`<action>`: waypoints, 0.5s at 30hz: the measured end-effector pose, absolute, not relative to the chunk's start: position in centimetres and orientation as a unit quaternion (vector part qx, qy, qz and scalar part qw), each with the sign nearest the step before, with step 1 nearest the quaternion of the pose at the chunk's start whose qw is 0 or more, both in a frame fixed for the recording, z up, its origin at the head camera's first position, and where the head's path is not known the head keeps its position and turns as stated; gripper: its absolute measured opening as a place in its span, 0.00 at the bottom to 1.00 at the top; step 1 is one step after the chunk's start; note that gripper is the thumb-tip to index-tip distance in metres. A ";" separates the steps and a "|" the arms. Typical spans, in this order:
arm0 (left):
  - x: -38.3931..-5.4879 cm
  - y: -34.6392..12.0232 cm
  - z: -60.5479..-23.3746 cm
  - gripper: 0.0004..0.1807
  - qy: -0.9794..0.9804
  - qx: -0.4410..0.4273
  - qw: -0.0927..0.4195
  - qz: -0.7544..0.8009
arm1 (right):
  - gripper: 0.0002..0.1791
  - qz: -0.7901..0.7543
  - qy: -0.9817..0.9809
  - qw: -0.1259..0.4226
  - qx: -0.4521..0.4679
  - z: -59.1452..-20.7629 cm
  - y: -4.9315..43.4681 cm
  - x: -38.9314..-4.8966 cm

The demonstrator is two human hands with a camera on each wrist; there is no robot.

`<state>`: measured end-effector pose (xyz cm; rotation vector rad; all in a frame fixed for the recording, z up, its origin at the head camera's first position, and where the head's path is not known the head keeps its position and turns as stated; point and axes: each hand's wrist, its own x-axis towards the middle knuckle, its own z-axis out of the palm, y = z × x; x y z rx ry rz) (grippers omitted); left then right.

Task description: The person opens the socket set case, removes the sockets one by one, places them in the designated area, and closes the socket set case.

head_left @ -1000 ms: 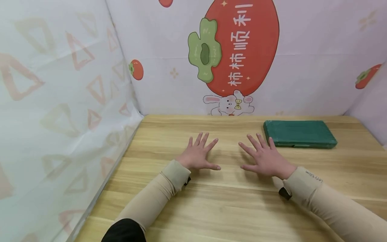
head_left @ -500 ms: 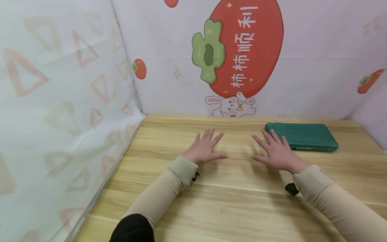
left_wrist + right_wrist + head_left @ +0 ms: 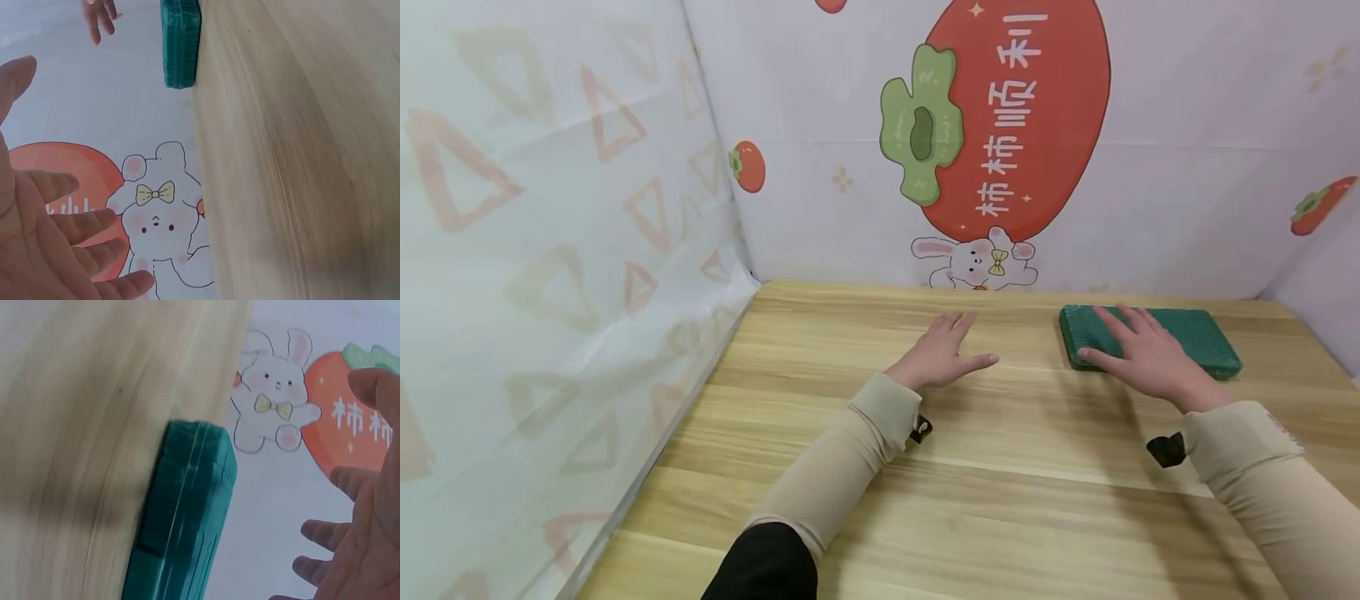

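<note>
A flat green case (image 3: 1187, 329) lies at the back right of the wooden table, its ribbed plastic side showing in the right wrist view (image 3: 187, 512). My right hand (image 3: 1150, 358) hovers over the case's front left part with fingers spread, and the right wrist view shows a gap between them. My left hand (image 3: 936, 354) is held above the table left of the case, thumb out and fingers extended, with nothing in it. In the left wrist view the case (image 3: 180, 47) stands well away from the left hand (image 3: 44, 237).
The wooden table (image 3: 970, 517) meets a white printed backdrop (image 3: 820, 208) with a large red persimmon and a rabbit. A white patterned sheet (image 3: 587, 333) borders the table's left side. Black wrist straps (image 3: 1167, 450) show below the cuffs.
My right hand has moved right, from beside the green case to above its front left part. The left hand has also shifted right and a little farther from me. The case stays in place.
</note>
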<state>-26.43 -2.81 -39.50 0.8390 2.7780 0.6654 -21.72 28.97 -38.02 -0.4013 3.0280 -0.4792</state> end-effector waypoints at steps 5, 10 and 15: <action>-26.7 -1.7 -39.4 0.46 0.918 0.262 0.096 0.281 | 0.48 -0.180 0.978 0.036 -0.099 -37.6 30.9 -21.6; -27.1 -0.4 -39.4 0.43 0.907 0.238 0.095 0.333 | 0.46 -0.196 0.978 0.037 -0.067 -37.7 32.9 -21.4; -27.4 0.9 -39.8 0.39 0.885 0.209 0.105 0.402 | 0.43 -0.226 0.973 0.020 -0.040 -38.0 34.9 -20.9</action>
